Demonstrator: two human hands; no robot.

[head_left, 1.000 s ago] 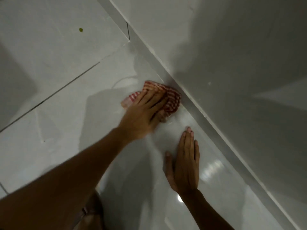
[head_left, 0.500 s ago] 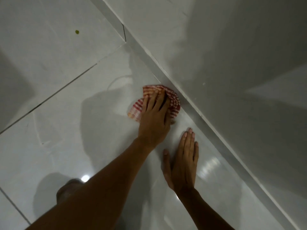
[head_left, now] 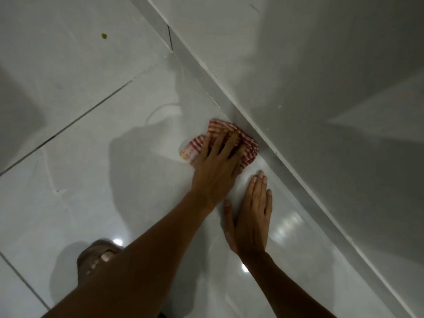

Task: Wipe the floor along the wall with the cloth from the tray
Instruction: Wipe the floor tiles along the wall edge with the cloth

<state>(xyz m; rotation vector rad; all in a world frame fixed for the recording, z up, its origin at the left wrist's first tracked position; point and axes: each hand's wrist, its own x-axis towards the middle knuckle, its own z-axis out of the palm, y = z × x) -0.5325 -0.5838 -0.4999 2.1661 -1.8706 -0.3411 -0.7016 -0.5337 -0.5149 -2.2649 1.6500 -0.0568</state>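
Nearest me, my bare foot [head_left: 96,260] shows on the glossy tiled floor [head_left: 80,157]. My right hand [head_left: 250,216] lies flat on the tiles, fingers straight, its grip open and empty. Just beyond it, my left hand [head_left: 218,166] presses down with spread fingers on the red-and-white checked cloth [head_left: 247,145], bunched against the skirting [head_left: 286,171] at the wall [head_left: 321,65]. Far left sits a small green speck [head_left: 104,36].
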